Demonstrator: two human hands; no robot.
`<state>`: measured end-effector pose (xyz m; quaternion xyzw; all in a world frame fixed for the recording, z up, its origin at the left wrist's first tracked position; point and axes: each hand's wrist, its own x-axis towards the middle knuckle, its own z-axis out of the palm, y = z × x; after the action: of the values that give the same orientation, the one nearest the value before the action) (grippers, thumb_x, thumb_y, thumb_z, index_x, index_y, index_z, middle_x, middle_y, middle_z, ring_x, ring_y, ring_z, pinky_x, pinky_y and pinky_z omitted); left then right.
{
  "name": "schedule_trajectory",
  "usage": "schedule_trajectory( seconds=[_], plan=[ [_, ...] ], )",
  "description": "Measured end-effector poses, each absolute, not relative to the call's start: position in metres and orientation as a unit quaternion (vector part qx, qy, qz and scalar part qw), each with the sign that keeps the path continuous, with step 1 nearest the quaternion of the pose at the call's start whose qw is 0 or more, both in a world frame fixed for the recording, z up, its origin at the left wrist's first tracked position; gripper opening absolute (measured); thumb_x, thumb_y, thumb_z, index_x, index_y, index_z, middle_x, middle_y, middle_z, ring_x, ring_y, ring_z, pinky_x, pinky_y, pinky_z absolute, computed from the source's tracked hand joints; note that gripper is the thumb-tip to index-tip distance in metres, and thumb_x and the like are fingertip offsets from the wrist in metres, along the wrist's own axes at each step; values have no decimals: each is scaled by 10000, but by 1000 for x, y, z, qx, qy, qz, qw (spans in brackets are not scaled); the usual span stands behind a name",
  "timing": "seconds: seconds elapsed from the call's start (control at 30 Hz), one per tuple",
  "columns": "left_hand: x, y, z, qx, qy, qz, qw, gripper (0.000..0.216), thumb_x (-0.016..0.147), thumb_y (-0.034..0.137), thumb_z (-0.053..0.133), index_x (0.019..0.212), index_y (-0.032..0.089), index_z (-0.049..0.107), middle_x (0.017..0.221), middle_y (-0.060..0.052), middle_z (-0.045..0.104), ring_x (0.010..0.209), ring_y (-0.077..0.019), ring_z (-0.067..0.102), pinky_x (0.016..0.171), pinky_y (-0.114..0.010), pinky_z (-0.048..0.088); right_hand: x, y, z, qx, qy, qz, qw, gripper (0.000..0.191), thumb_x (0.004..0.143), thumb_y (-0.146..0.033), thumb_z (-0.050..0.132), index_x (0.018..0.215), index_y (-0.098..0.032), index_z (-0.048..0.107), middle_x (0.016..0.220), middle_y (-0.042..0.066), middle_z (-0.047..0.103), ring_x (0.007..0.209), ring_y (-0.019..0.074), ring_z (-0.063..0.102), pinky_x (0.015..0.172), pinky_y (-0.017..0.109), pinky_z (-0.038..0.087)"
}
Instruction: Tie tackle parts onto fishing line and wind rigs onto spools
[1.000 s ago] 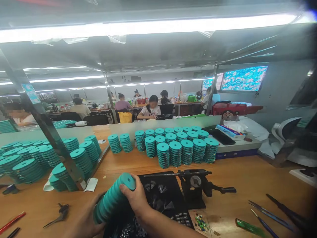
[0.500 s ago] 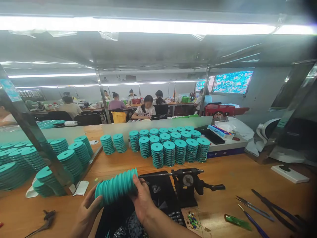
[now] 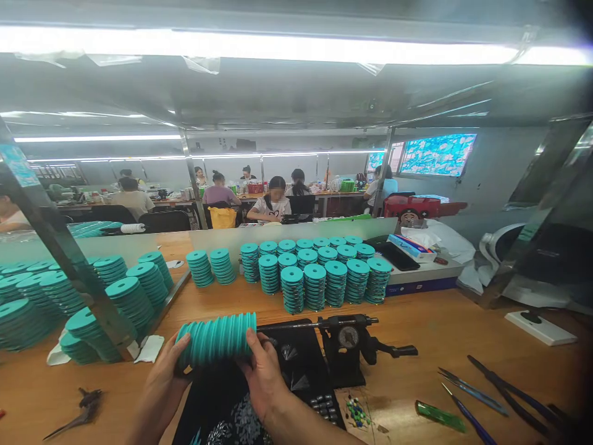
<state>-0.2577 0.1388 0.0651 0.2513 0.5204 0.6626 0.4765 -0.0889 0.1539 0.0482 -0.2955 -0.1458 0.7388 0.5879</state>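
Note:
A row of turquoise spools [image 3: 217,337] lies nearly level, pressed face to face, at the end of the metal shaft of a black hand-crank winder [image 3: 345,346]. My left hand [image 3: 171,361] grips the left end of the row, thumb in front. My right hand [image 3: 264,368] closes round the right end, its thumb over the last spool beside the shaft. Whether the shaft runs through the spools is hidden. Below them a black mat [image 3: 287,352] carries small clear pieces and dark cylinders.
Upright stacks of turquoise spools [image 3: 324,278] stand behind, and more fill the left side. To the right lie tweezers [image 3: 472,390], scissors [image 3: 509,395], a green-handled tool [image 3: 440,415] and colored-head pins [image 3: 356,412]. A metal post [image 3: 69,247] slants at left. People sit at far tables.
The row of spools has turned closer to level, its left end rising slightly. My left hand has moved up a little with it, and both hands keep their grip.

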Motion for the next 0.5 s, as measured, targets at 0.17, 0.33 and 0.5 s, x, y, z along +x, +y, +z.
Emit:
schedule_trajectory(
  seconds=[0.17,0.33,0.5],
  plan=[
    [-258,143,63,349,547,628,431,499,374,123,843,845,250,733,1150,-36,643,1162,-388,551,726,-380,601,-86,154,49,-300,-156,720,606,457,634,-445,843,881,-222,530,965,27,689,989,217,624,751,305,510],
    [-226,142,75,408,552,598,414,491,369,89,813,828,257,761,1247,-48,627,1368,-419,343,1002,-433,489,-62,155,48,-310,-144,698,630,479,681,-499,800,993,-227,559,1006,47,709,981,240,646,747,336,513],
    [-167,149,81,394,540,591,452,271,597,245,774,864,247,730,1168,-70,690,1389,-354,359,1108,-458,370,-22,152,48,-299,-130,680,657,549,681,-586,761,1069,-226,617,1087,70,713,1049,270,633,810,373,507]
  ],
)
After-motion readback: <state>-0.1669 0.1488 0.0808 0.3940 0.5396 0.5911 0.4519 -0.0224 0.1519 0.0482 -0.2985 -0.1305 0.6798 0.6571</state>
